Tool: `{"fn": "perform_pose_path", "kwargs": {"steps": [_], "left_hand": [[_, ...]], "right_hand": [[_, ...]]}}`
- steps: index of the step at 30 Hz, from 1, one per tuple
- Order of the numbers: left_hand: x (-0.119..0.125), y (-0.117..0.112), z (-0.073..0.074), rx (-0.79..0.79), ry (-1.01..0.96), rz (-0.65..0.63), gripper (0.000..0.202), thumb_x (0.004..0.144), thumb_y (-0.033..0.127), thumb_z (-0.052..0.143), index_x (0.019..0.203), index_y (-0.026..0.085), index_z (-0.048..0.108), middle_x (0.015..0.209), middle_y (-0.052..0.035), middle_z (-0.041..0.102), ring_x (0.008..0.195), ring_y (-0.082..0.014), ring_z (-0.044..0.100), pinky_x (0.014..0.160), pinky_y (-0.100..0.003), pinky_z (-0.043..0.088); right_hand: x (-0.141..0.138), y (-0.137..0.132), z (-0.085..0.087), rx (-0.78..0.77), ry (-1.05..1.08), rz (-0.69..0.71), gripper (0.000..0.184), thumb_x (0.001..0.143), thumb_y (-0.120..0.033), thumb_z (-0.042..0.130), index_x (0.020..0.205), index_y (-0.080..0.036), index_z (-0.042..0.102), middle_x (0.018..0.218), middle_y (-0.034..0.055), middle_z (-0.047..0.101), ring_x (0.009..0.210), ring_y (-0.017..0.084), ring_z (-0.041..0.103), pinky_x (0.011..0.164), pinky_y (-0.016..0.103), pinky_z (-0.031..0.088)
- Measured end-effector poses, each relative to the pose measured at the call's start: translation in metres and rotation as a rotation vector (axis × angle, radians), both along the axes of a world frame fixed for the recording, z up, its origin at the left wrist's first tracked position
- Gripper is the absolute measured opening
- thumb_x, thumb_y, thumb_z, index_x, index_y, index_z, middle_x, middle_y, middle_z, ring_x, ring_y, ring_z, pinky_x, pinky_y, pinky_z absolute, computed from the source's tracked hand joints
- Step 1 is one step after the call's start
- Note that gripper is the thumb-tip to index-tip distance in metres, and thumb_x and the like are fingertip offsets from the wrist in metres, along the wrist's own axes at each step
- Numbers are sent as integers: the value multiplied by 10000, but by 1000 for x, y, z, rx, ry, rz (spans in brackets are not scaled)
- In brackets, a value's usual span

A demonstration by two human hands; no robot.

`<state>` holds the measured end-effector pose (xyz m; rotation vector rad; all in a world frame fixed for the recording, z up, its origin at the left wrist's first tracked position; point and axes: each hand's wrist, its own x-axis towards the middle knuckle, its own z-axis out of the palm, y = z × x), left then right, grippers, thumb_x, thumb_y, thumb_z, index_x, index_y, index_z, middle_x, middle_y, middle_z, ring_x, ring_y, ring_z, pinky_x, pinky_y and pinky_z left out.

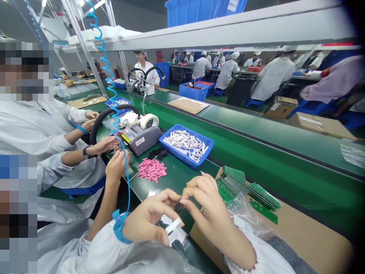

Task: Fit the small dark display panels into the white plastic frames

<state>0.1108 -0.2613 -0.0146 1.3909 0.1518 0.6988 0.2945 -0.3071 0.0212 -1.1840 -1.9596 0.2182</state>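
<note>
My left hand (149, 219) is closed, pinching a small dark part (178, 206) at its fingertips, and a small white block (174, 230) rests against its lower fingers. My right hand (205, 207) is also closed, its thumb and forefinger pinching the same dark part from the other side. Both hands hover just in front of me over the green bench edge. A blue wrist strap (119, 227) circles my left wrist. Right of my hands lie stacks of green circuit boards (245, 190) on a brown cardboard sheet (308, 236), partly under a clear plastic bag (248, 217).
A pile of pink pieces (151, 169) lies ahead, with a blue tray of white parts (186, 145) and a grey tape dispenser (141, 136) beyond. A co-worker's hands (112, 156) work close on my left. A green conveyor belt (270, 152) runs past; more workers sit behind.
</note>
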Motion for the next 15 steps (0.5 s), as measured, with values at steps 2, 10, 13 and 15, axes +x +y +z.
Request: {"fn": "perform_pose_path", "kwargs": {"steps": [2,10,13,15], "left_hand": [[-1,0,0,-18,9,-6,366,632,479,763,936,275,754,1059,-77,500,1079,-252,475,999,-425,340],[-6,3,2,7,55,-13,374,653,510,730,954,289,750,1084,-90,512,1061,-258,484,1015,-460,325],[-7,2,3,13,85,-3,383,659,523,719,947,272,753,1066,-98,518,1055,-264,492,993,-454,349],[-7,0,2,-3,97,6,386,649,522,729,925,253,760,1057,-101,523,1054,-261,496,991,-442,355]], "right_hand": [[-1,1,-1,23,29,-8,121,871,-112,535,791,-199,511,792,-8,500,782,158,477,885,424,300],[-1,2,0,-10,78,25,130,870,-134,563,769,-205,520,779,-22,513,758,144,481,842,374,316],[0,5,-3,-48,69,54,130,876,-126,546,779,-208,515,789,-24,518,767,144,484,860,384,304],[-1,6,-6,-73,48,72,124,884,-132,527,787,-208,513,799,-18,521,782,152,478,860,392,298]]}}
